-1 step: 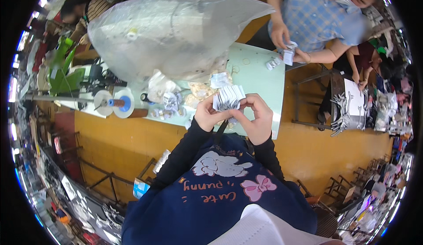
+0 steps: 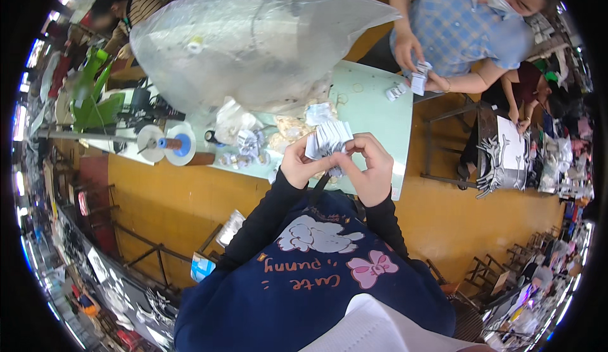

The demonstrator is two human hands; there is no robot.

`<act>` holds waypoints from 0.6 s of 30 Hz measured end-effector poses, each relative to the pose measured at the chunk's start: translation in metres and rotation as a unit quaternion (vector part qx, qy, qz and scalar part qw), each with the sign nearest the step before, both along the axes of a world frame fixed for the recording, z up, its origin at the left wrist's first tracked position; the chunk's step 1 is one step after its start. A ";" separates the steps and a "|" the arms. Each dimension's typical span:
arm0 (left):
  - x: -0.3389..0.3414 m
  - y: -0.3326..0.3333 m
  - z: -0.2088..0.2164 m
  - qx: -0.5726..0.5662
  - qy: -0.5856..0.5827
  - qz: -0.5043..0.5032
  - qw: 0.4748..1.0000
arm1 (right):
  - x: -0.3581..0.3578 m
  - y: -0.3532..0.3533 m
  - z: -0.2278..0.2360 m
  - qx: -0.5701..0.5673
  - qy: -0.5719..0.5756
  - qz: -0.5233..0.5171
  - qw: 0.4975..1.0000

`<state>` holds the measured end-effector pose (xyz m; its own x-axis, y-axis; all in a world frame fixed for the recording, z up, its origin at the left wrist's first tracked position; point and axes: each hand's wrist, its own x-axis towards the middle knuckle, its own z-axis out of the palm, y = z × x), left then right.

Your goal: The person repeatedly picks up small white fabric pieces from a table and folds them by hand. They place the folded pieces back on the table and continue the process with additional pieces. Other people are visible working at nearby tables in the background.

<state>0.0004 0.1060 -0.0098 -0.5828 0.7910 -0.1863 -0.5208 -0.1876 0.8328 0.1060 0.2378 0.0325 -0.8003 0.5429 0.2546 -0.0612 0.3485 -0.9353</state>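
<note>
Left hand (image 2: pixel 297 165) and right hand (image 2: pixel 372 168) raised close together over the near edge of the pale green table (image 2: pixel 373 114). Both pinch a fanned stack of small white tags (image 2: pixel 328 138), which stands up between the fingertips. More loose tags (image 2: pixel 244 146) lie just beyond on the table. Large clear plastic bag (image 2: pixel 253 42) behind. Across the table, another person's hands (image 2: pixel 415 61) hold similar tags.

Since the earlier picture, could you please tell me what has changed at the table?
Nothing has visibly changed. The left hand and right hand hold the fanned stack of small white paper tags above the pale green table as before, and the big clear plastic bag lies where it was.
</note>
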 end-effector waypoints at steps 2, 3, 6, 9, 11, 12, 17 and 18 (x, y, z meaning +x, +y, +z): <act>-0.004 -0.013 0.003 -0.016 -0.017 0.024 0.999 | -0.009 -0.005 0.002 -0.018 0.003 0.026 0.999; -0.006 -0.019 0.003 0.003 -0.050 0.024 0.998 | -0.012 -0.008 0.004 -0.054 -0.004 0.046 0.997; -0.016 -0.036 -0.002 0.027 -0.141 0.006 0.990 | -0.020 -0.014 0.006 -0.184 -0.032 0.095 0.978; -0.026 -0.041 -0.011 0.025 -0.155 -0.020 0.987 | -0.030 -0.013 0.006 -0.297 -0.058 0.136 0.943; -0.027 -0.043 -0.012 0.062 -0.196 -0.011 0.979 | -0.036 -0.015 0.006 -0.301 -0.059 0.168 0.937; -0.027 -0.043 -0.011 0.080 -0.215 -0.014 0.973 | -0.040 -0.017 0.006 -0.253 -0.049 0.160 0.953; -0.029 -0.056 0.006 -0.091 0.010 0.016 0.996 | -0.047 -0.028 0.008 -0.007 -0.114 0.171 0.979; -0.033 -0.058 0.009 -0.073 -0.019 0.013 0.997 | -0.050 -0.030 0.008 -0.052 -0.118 0.175 0.976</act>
<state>-0.0330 0.0483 -0.0012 -0.5935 0.7383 -0.3203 -0.5489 -0.0803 0.8320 0.0559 0.2081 0.0401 -0.9712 0.2384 0.0000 0.0609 0.2478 -0.9669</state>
